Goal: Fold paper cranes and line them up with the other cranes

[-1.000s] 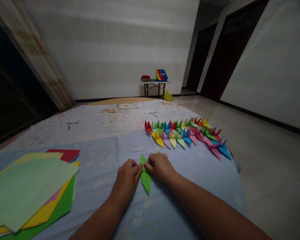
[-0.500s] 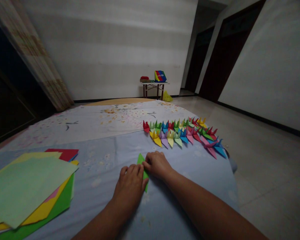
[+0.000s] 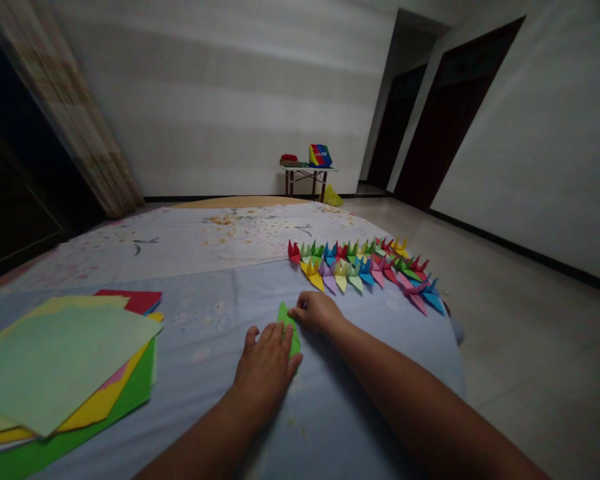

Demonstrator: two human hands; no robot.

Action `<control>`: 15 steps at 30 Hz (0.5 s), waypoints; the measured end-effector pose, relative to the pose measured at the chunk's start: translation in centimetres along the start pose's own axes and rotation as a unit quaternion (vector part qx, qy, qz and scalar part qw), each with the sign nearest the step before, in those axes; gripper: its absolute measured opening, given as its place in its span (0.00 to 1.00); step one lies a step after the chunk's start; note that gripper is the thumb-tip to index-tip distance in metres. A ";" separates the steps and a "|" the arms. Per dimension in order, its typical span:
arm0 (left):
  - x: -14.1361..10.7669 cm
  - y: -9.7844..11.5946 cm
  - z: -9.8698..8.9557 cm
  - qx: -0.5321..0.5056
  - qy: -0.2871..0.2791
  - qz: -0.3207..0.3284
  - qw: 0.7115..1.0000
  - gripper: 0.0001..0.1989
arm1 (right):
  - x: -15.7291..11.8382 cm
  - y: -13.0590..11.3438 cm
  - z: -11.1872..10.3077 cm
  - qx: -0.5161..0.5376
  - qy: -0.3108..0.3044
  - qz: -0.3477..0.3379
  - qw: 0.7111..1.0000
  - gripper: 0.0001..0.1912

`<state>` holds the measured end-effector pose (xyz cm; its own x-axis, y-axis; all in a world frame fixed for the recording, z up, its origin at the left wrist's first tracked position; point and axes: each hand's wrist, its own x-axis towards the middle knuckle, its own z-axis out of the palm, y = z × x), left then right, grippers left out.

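Observation:
A narrow folded piece of green paper (image 3: 291,331) lies on the cloth between my hands, its pointed end facing away from me. My left hand (image 3: 266,358) rests flat across its left side, fingers stretched and thumb by the near end. At the upper right edge of the paper is my right hand (image 3: 320,311), its fingers curled and thumb and forefinger pinching that edge. Beyond, several folded paper cranes (image 3: 341,275) in many colours stand in rows at the right.
On the left lies a stack of coloured paper sheets (image 3: 65,360), pale green on top. A pale floral tablecloth (image 3: 220,293) covers the table, whose edge curves down the right side. By the far wall stands a small table (image 3: 310,168) bearing a multicoloured bag (image 3: 320,155).
My right hand has shifted slightly up and right along the paper's edge. The left hand's fingers have spread a little, and more of the green paper shows. The view has tilted slightly.

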<state>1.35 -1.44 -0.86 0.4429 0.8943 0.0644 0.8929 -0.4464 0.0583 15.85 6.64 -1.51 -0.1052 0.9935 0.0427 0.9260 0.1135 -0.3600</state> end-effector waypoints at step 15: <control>-0.1 -0.1 0.3 -0.013 0.000 -0.008 1.000 0.21 | 2.5 -1.0 1.1 -0.023 0.011 0.017 1.000 0.23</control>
<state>1.23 -1.41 -1.22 0.4285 0.9014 0.0622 0.8976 -0.4325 0.0851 14.25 8.96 -2.04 -0.0661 0.9965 0.0515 0.9443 0.0791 -0.3193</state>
